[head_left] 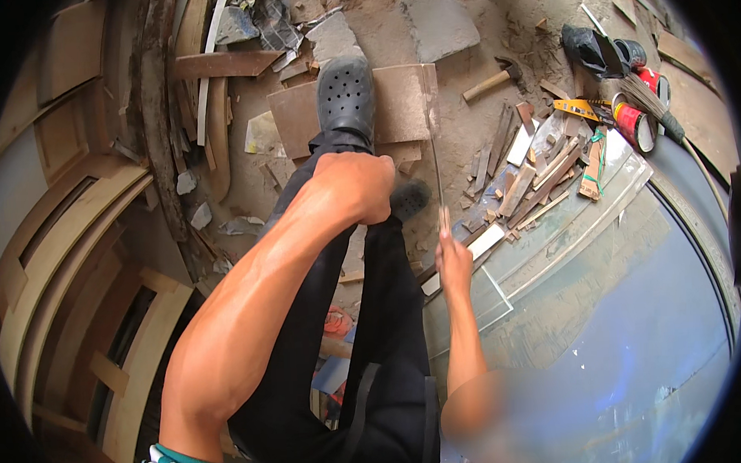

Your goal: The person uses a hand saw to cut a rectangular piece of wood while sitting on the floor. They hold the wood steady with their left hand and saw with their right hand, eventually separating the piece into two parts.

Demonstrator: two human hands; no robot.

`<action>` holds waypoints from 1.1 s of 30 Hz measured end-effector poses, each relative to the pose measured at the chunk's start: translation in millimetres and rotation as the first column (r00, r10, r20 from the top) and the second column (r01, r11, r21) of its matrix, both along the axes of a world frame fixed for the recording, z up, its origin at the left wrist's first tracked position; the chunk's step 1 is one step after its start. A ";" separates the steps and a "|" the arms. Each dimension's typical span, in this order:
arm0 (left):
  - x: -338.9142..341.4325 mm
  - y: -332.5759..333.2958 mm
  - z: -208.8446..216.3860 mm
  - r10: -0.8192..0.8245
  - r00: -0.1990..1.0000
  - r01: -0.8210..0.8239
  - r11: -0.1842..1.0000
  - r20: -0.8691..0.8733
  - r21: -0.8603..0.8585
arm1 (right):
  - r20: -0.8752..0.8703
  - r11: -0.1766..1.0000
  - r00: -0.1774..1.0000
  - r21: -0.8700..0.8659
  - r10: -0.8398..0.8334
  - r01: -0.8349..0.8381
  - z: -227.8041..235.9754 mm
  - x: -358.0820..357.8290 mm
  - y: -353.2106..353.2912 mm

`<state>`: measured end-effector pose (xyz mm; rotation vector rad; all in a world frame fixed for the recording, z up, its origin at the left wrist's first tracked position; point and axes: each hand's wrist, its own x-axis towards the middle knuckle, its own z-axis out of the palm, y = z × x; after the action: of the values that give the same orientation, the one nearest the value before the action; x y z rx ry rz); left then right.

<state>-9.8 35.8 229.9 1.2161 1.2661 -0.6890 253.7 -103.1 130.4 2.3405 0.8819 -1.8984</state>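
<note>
My right hand (453, 261) is wrapped round the handle of a handsaw (437, 168), whose thin blade shows nearly edge-on. Its far end reaches the right edge of a brown wooden board (403, 104) on the ground. A dark clog with round holes (345, 93) is on my foot, which stands on that board. My left hand (357, 187) is closed in a fist over my bent leg, below the clog; nothing shows in it, though its palm side is hidden. The other clog (410, 199) is blurred, beside the left fist.
A hammer (489, 82) lies beyond the board. Wood offcuts (540, 176) are heaped on a glass sheet (617, 288) at the right, near a yellow-handled saw (582, 108), red cans (633, 124) and a brush (651, 99). Curved wooden frames (69, 234) stand at the left.
</note>
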 end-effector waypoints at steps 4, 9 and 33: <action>15.1 6.9 -3.2 -0.059 0.998 0.059 0.998 -0.008 -0.020 | -0.055 0.996 0.998 0.092 -0.013 0.018 -59.0 0.4 30.0; 25.3 1.5 -9.0 -0.055 0.998 0.055 0.998 -0.010 0.008 | -0.133 0.994 0.990 0.093 -0.053 0.065 -110.2 -25.8 89.2; 26.8 -37.4 -26.0 -0.007 1.000 0.012 0.988 -0.030 0.156 | -0.028 0.953 0.999 0.303 0.042 -0.031 -5.8 -4.2 20.2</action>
<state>17.0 -1.6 203.8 1.3446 1.3595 -0.6257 249.5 -82.9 124.6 2.4333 1.2946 -1.9142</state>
